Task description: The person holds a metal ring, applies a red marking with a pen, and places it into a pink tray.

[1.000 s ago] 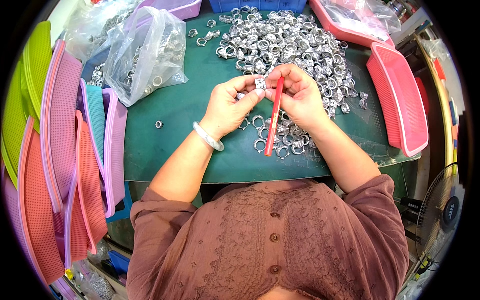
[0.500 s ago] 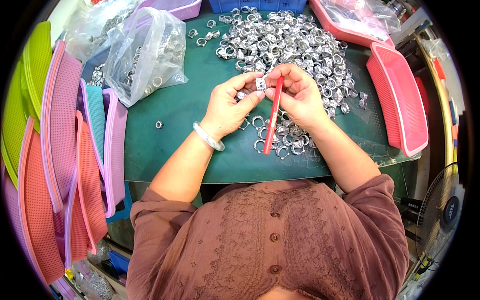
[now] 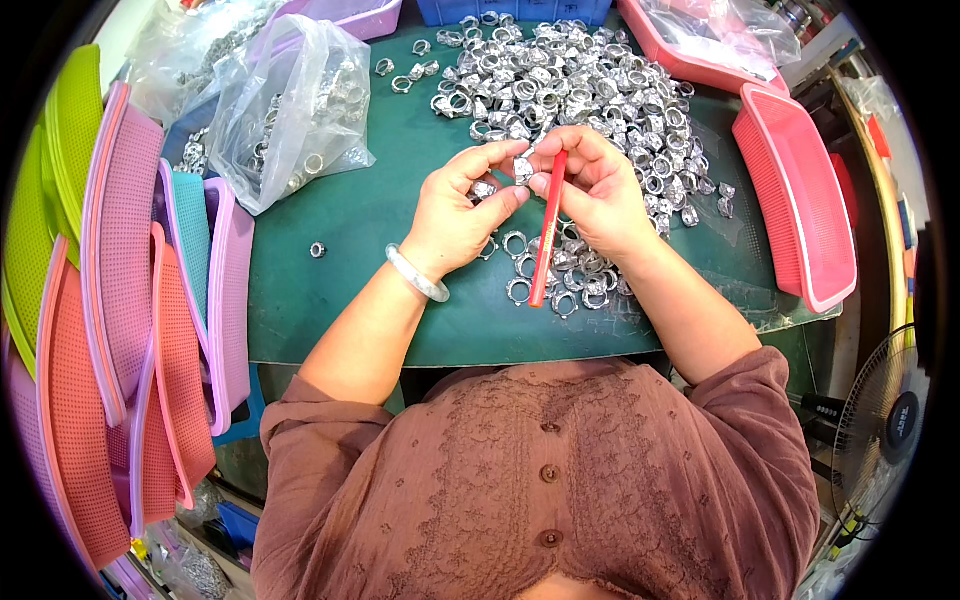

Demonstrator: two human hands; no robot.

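Between the fingertips of my left hand and my right hand is a silver metal ring. My left fingers pinch it, and more silver metal shows inside that palm. A flat red pencil-like stick rests in my right hand, pointing down toward me, while my right fingertips touch the ring's side. Beyond my hands spreads a large heap of silver rings. A smaller group of rings lies under and in front of my right hand.
One lone ring lies on the green tabletop at left. A plastic bag of rings stands behind it. Stacked colored baskets line the left edge. A pink basket sits at right, near a fan.
The ring between my fingers has turned, so a different face of it shows. My hands and the red stick have hardly moved.
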